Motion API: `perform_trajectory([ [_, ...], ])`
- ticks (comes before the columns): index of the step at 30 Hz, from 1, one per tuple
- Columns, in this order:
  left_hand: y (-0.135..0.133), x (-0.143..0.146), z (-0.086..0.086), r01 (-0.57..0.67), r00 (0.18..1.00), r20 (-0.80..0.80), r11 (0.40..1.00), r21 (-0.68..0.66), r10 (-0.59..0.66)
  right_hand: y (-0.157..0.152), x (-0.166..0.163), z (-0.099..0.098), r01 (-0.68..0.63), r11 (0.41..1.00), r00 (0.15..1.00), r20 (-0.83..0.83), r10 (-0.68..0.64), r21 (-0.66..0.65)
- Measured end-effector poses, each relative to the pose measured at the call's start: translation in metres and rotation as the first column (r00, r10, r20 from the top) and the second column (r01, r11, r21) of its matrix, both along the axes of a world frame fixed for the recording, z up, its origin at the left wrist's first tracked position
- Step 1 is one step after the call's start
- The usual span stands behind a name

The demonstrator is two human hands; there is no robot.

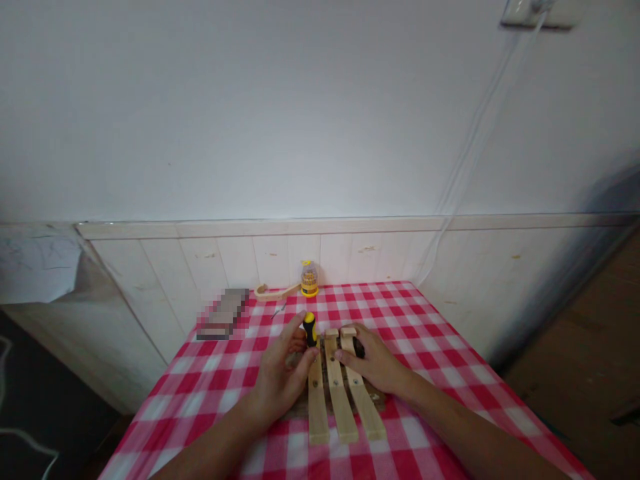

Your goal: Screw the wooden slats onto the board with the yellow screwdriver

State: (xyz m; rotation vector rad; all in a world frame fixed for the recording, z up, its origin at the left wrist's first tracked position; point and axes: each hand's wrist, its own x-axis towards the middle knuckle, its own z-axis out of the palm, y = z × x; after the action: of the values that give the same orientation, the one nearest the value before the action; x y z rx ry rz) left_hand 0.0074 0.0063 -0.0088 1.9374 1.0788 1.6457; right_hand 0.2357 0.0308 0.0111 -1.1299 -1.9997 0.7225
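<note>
Several pale wooden parts lie side by side on a darker base, among them a left strip, a middle strip and a right strip, each with screws. A short yellow-and-black screwdriver stands upright at the far end of the left strip. My left hand is curled around that screwdriver, index finger by its top and thumb on the wood. My right hand closes on the far part of the right strip, thumb reaching toward the middle one; a dark round thing shows partly behind its fingers.
A red-and-white checked cloth covers the table. At the back are a yellow-based bit container, a curved wooden piece and a blurred-out flat object. A panelled wall bounds the far edge.
</note>
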Motion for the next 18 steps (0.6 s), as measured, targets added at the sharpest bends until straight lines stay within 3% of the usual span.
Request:
perform_trajectory([
  [12,-0.0008,-0.0012,0.0061,0.102,0.994,-0.040,0.994,0.029,-0.101,0.0001,0.0010,-0.0021,0.000,1.000,1.000,0.006,0.000,-0.019],
  [18,-0.0045,-0.0008,0.0047,0.142,0.989,0.037,0.990,0.014,-0.143,0.0011,0.0015,-0.0054,-0.001,1.000,1.000,0.011,0.001,-0.010],
])
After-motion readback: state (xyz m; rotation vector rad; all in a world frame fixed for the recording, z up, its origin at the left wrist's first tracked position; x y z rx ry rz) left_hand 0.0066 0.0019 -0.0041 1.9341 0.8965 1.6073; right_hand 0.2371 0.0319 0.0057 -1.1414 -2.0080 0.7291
